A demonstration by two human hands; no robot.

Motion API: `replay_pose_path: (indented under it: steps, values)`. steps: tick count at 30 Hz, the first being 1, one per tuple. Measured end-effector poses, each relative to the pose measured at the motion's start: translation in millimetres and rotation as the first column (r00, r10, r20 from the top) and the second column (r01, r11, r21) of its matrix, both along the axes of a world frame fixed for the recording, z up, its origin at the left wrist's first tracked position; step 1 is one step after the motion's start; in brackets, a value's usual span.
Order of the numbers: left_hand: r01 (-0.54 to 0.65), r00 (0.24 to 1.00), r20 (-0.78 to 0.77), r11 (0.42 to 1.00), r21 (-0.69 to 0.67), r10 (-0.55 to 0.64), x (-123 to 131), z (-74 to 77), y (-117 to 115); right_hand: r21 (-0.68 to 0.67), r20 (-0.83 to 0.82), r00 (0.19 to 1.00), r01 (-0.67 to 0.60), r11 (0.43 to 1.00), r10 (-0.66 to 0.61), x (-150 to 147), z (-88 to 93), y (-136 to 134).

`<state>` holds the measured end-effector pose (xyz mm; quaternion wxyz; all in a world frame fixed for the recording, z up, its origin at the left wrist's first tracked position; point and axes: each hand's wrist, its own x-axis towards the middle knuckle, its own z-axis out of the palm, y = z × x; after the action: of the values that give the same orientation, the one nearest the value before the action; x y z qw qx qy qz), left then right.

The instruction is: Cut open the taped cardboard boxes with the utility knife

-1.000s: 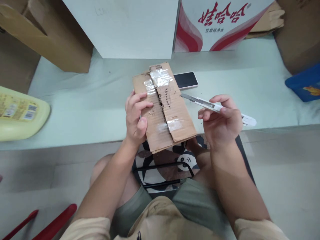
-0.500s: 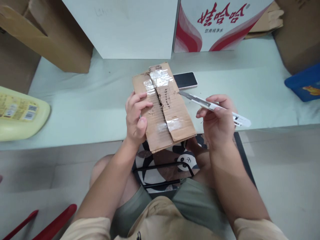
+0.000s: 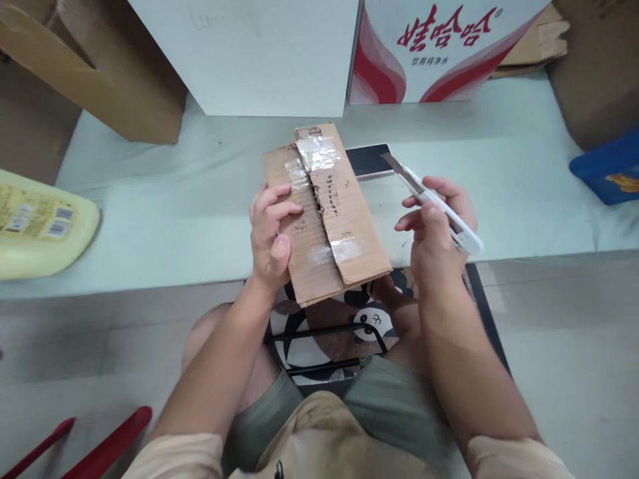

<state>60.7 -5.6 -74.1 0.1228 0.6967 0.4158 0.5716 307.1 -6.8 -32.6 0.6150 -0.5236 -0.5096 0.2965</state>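
Note:
My left hand [image 3: 272, 233] grips the left edge of a flat brown cardboard box [image 3: 352, 219], its thumb and fingers on the top face. Strips of clear tape cross a ragged seam down the middle of the box. The near end of the box juts out past the table edge, tilted. In my right hand [image 3: 439, 233] is a white utility knife [image 3: 449, 216] with its blade out, pointing up and left. The blade is apart from the box, its tip over a phone [image 3: 370, 160] that lies partly hidden behind the cardboard.
A white box [image 3: 269, 60] and a red-and-white water carton [image 3: 449, 53] stand at the back of the table [image 3: 210, 219]. A brown carton [image 3: 134, 80] and a pale yellow bottle [image 3: 50, 226] are on the left. At the right sits a blue container [image 3: 609, 169].
The knife has moved away from the box's right edge and turned steeper, its tip now up and right over the phone. My left hand and the box have barely moved.

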Motion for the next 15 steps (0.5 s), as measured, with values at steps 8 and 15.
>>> replay_pose_path:
  steps: [8, 15]
  values:
    - [0.026, 0.998, 0.057, 0.999, -0.026, -0.024, -16.3, -7.4, 7.5, -0.321, 0.713, 0.692, 0.185, 0.929, 0.109, 18.8, -15.8, 10.6]
    - [-0.045, 0.987, 0.146, 0.987, -0.156, 0.068, -34.8, -16.2, 17.9, -0.560, 0.763, 0.563, 0.331, 0.760, 0.317, 19.5, -18.1, 16.7]
